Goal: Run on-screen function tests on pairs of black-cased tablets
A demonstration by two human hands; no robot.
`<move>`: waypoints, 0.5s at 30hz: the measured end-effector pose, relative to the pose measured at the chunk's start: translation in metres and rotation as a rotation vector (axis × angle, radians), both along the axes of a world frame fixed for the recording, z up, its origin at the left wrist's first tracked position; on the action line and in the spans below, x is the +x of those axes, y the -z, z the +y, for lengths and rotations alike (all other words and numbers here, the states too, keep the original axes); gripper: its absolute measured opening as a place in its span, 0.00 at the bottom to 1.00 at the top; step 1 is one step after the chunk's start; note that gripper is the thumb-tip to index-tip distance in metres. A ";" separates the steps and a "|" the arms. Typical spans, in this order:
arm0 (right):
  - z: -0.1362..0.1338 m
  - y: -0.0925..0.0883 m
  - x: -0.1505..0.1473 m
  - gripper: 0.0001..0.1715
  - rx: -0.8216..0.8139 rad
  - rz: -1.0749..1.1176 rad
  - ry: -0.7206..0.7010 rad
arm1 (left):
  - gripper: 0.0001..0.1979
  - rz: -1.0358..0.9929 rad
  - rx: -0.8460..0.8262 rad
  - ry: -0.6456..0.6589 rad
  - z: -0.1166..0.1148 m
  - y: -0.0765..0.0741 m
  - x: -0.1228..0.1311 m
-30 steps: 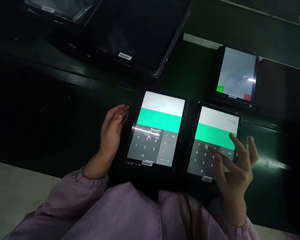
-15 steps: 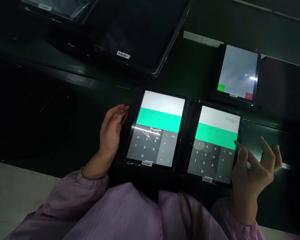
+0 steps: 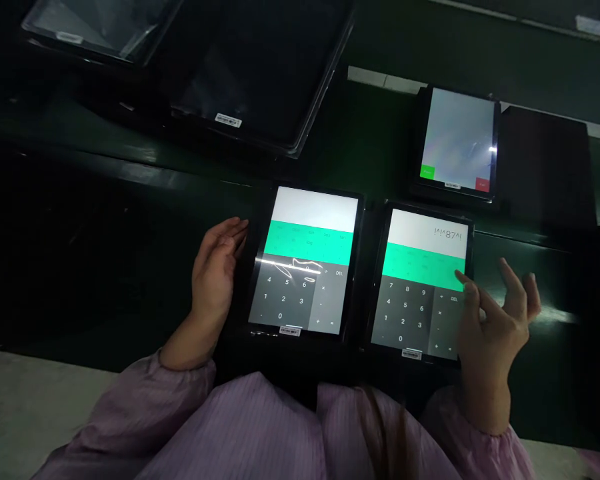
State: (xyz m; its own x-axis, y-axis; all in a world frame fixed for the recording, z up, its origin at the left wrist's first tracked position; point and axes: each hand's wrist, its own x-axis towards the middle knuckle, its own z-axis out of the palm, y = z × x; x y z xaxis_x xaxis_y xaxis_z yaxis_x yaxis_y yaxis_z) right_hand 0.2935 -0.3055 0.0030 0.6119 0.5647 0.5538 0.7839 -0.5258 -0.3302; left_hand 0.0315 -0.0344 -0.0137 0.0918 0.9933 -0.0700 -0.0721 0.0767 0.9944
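Observation:
Two tablets lie side by side in front of me, both showing a calculator with a white display, a green band and a grey keypad. My left hand [image 3: 215,280] rests with its fingertips at the left edge of the left tablet [image 3: 313,210], holding nothing. A bright streak of glare crosses that tablet's keypad. My right hand [image 3: 490,320] is over the right edge of the right tablet [image 3: 423,233], its fingers apart and its index fingertip at the green band. The right display [image 3: 449,233] shows a short string with 8 and 7 among symbols.
A third tablet [image 3: 457,137] with a pale screen and green and red buttons lies beyond the right tablet. Dark tablets in plastic [image 3: 260,67] lie at the far edge of the dark green bench [image 3: 370,160]. My lilac striped sleeves [image 3: 240,433] fill the bottom.
My right hand has moved off the keypad to the tablet's right edge. The string on the right display has grown longer. My left hand has stayed in place.

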 end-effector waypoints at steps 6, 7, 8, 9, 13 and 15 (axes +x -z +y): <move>0.007 -0.009 -0.008 0.15 -0.021 -0.013 -0.095 | 0.17 0.032 -0.033 0.061 0.000 0.003 -0.005; 0.010 -0.013 -0.011 0.15 0.016 -0.017 -0.081 | 0.18 0.036 -0.045 0.074 -0.001 0.003 -0.005; 0.013 -0.016 -0.015 0.15 0.053 -0.022 -0.070 | 0.19 0.039 -0.058 0.089 -0.003 0.004 -0.004; 0.016 -0.019 -0.020 0.15 0.078 -0.023 -0.073 | 0.20 0.039 -0.068 0.104 -0.006 0.005 -0.003; 0.038 -0.023 -0.047 0.14 0.027 0.004 -0.241 | 0.24 0.060 -0.077 0.218 -0.017 0.007 0.005; 0.051 -0.021 -0.061 0.14 -0.026 0.040 -0.321 | 0.24 0.078 -0.082 0.274 -0.021 0.007 0.007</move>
